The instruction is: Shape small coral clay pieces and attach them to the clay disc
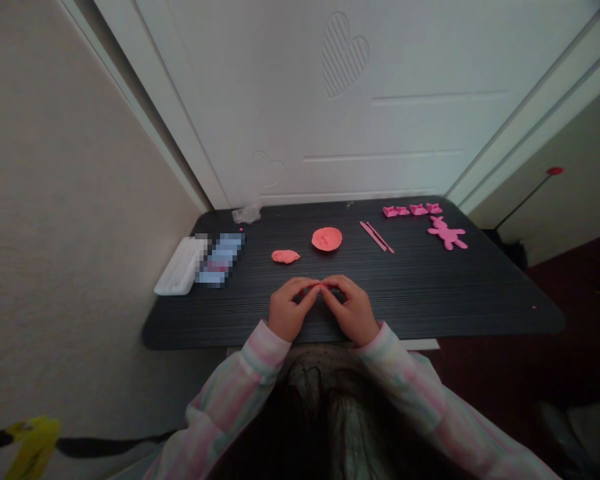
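My left hand (291,305) and my right hand (351,307) meet fingertip to fingertip above the near part of the dark table (460,293). Both are closed in a pinch on a small bit of coral modelling clay (321,285), mostly hidden by the fingers. Just beyond them stands a shallow coral clay bowl (327,239) with some clay inside. To its left lies an elongated lump of coral clay (285,257). Two thin pink modelling tools (377,237) rest side by side to the right of the bowl.
A flat pink bear-like figure (447,233) lies at the right, below a row of pink bow-like pieces (413,210). On the left are a white tray (181,266) and a blurred blue packet (223,260). Crumpled clear plastic (247,213) sits near the back edge, before a white door (290,120).
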`<move>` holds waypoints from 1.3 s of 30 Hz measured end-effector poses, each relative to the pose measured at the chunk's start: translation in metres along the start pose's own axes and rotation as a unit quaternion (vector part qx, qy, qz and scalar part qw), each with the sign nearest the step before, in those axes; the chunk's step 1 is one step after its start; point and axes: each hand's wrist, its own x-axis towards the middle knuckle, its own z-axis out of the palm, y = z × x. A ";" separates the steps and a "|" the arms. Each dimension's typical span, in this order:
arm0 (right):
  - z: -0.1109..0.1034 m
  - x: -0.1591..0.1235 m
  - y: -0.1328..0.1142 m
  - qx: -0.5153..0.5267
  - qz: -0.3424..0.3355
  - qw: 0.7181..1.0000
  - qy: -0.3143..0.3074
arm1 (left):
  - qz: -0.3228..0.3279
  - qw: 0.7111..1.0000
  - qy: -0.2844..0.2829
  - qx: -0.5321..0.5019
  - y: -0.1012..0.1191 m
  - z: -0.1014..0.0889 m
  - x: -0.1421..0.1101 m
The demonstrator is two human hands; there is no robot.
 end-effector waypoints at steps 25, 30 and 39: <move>-0.002 0.001 -0.001 0.003 0.067 0.998 -0.010 | -0.028 0.996 -0.046 0.076 -0.004 0.001 0.000; 0.000 0.001 0.001 0.000 0.059 0.998 -0.016 | -0.004 0.992 -0.028 0.125 -0.002 0.001 0.001; -0.001 0.002 0.001 -0.029 0.020 0.999 -0.022 | 0.016 0.987 -0.037 0.155 -0.002 0.002 -0.001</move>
